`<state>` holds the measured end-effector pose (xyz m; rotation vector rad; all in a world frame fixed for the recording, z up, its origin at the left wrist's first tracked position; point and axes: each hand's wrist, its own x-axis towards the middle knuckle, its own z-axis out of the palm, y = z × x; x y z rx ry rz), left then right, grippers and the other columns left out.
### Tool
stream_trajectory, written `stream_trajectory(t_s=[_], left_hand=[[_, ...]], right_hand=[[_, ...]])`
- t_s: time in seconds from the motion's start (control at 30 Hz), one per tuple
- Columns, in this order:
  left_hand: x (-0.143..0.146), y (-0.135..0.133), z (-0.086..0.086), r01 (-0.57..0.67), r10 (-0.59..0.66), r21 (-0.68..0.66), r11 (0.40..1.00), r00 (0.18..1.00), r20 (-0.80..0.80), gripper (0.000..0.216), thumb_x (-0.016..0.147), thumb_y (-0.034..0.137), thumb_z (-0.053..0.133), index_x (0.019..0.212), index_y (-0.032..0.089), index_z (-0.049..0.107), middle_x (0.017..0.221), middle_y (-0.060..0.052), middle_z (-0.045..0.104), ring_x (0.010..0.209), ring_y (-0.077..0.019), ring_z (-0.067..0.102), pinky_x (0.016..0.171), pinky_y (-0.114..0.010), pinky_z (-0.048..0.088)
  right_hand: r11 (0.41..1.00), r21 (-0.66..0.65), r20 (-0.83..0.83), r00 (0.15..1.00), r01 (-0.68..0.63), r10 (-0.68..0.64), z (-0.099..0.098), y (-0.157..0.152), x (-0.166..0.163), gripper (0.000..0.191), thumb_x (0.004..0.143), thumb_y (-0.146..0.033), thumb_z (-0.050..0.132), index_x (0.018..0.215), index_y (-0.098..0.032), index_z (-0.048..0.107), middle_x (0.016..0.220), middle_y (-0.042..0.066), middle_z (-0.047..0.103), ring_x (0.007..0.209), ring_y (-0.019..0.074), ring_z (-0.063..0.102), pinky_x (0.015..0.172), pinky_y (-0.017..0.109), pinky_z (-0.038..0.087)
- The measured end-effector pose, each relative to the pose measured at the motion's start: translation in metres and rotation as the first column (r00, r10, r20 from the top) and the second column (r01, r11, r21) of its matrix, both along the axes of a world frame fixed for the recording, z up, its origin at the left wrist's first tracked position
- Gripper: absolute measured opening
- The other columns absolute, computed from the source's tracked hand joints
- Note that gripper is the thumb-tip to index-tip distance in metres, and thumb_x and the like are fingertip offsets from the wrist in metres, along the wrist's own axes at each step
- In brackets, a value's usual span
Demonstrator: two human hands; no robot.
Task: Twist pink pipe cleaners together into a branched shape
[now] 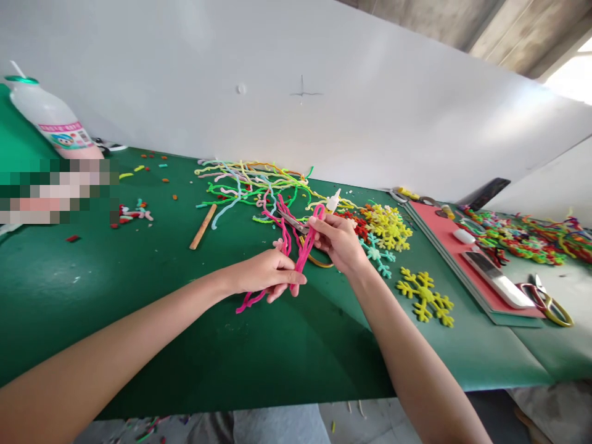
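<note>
Bright pink pipe cleaners, bent into a narrow loop, stretch between my two hands above the green table. My left hand pinches their lower part, and loose pink ends stick out below it. Near the top of the loop, my right hand grips the same pink strands between thumb and fingers. Scissors with gold handles lie just behind, partly hidden by my right hand. A white glue bottle with a pointed nozzle is beyond that hand.
Loose coloured pipe cleaners lie at the back. Yellow snowflake shapes pile up to the right, with one yellow-green snowflake nearer. A wooden stick lies left. Rightward are a red folder, a white phone and more scissors.
</note>
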<state>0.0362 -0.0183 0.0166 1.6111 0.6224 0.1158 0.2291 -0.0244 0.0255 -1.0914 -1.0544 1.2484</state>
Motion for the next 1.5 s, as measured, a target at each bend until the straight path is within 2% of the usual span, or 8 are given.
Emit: stream_trajectory(t_s=[0.3, 0.47, 0.6, 0.8, 0.93, 1.07, 1.3, 1.5], left_hand=[[0.004, -0.013, 0.001, -0.024, 0.030, 0.232, 0.972, 0.999, -0.023, 0.040, 0.089, 0.047, 0.056, 0.066, 0.015, 0.066, 0.040, 0.003, 0.054, 0.039, -0.0092, 0.052, 0.052, -0.020, 0.041], [0.008, -0.020, 0.003, 0.004, -0.010, 0.170, 0.985, 0.999, 0.034, 0.038, 0.089, 0.043, 0.057, 0.064, 0.015, 0.067, 0.040, 0.003, 0.054, 0.040, -0.0083, 0.052, 0.058, -0.021, 0.044], [0.009, -0.020, 0.003, -0.003, 0.000, 0.048, 0.999, 0.998, 0.062, 0.039, 0.088, 0.046, 0.059, 0.065, 0.015, 0.065, 0.041, 0.003, 0.054, 0.038, -0.0081, 0.050, 0.053, -0.021, 0.042], [0.011, -0.023, 0.002, -0.093, 0.086, 0.091, 0.992, 0.993, 0.079, 0.038, 0.087, 0.045, 0.060, 0.062, 0.016, 0.062, 0.038, 0.004, 0.051, 0.037, -0.0092, 0.050, 0.052, -0.022, 0.041], [0.012, -0.023, -0.005, -0.098, 0.082, 0.228, 0.969, 0.994, 0.078, 0.040, 0.089, 0.044, 0.058, 0.061, 0.017, 0.063, 0.036, 0.005, 0.049, 0.036, -0.0088, 0.050, 0.061, -0.023, 0.046], [0.013, -0.023, -0.010, -0.027, 0.014, 0.201, 0.979, 0.998, 0.064, 0.038, 0.089, 0.043, 0.058, 0.063, 0.016, 0.064, 0.037, 0.005, 0.051, 0.036, -0.0086, 0.051, 0.062, -0.023, 0.047], [0.012, -0.022, -0.011, -0.058, 0.037, 0.239, 0.969, 0.995, 0.094, 0.037, 0.091, 0.040, 0.055, 0.063, 0.016, 0.065, 0.040, 0.004, 0.053, 0.040, -0.0095, 0.055, 0.063, -0.023, 0.049], [0.014, -0.022, -0.010, -0.062, 0.040, 0.176, 0.982, 0.991, 0.126, 0.040, 0.089, 0.051, 0.056, 0.081, 0.014, 0.069, 0.067, -0.005, 0.070, 0.062, -0.0144, 0.065, 0.060, -0.023, 0.047]], right_hand=[[0.916, 0.290, 0.269, 0.895, 0.276, -0.355, -0.001, 0.000, 0.005, 0.036, 0.081, -0.037, 0.064, 0.052, -0.017, 0.055, 0.043, -0.003, 0.044, 0.038, 0.0071, 0.036, 0.039, 0.024, 0.026], [0.827, 0.457, 0.424, 0.737, 0.327, -0.526, 0.001, -0.004, 0.006, 0.040, 0.083, -0.032, 0.059, 0.047, -0.018, 0.048, 0.045, -0.003, 0.038, 0.046, 0.0088, 0.034, 0.047, 0.026, 0.028], [0.790, 0.478, 0.350, 0.742, 0.385, -0.572, 0.003, -0.006, 0.004, 0.038, 0.084, -0.035, 0.059, 0.051, -0.019, 0.050, 0.047, -0.003, 0.038, 0.046, 0.0095, 0.033, 0.046, 0.026, 0.026], [0.771, 0.480, 0.181, 0.813, 0.418, -0.553, 0.007, -0.006, 0.003, 0.040, 0.083, -0.043, 0.062, 0.053, -0.020, 0.051, 0.049, -0.002, 0.040, 0.047, 0.0105, 0.035, 0.046, 0.027, 0.028], [0.786, 0.522, 0.239, 0.827, 0.332, -0.509, 0.011, -0.009, 0.004, 0.042, 0.084, -0.046, 0.062, 0.053, -0.020, 0.053, 0.050, -0.001, 0.041, 0.049, 0.0110, 0.036, 0.048, 0.028, 0.029], [0.802, 0.553, 0.312, 0.837, 0.225, -0.450, 0.013, -0.013, 0.004, 0.041, 0.086, -0.045, 0.061, 0.055, -0.019, 0.055, 0.052, -0.002, 0.040, 0.051, 0.0107, 0.034, 0.050, 0.028, 0.029], [0.839, 0.478, 0.228, 0.885, 0.261, -0.405, 0.008, -0.006, 0.008, 0.040, 0.084, -0.048, 0.062, 0.055, -0.020, 0.058, 0.051, -0.001, 0.044, 0.047, 0.0107, 0.038, 0.047, 0.028, 0.031], [0.878, 0.447, 0.313, 0.890, 0.171, -0.332, 0.006, -0.007, 0.004, 0.044, 0.084, -0.048, 0.062, 0.053, -0.019, 0.056, 0.050, -0.001, 0.046, 0.049, 0.0105, 0.038, 0.048, 0.027, 0.032]])
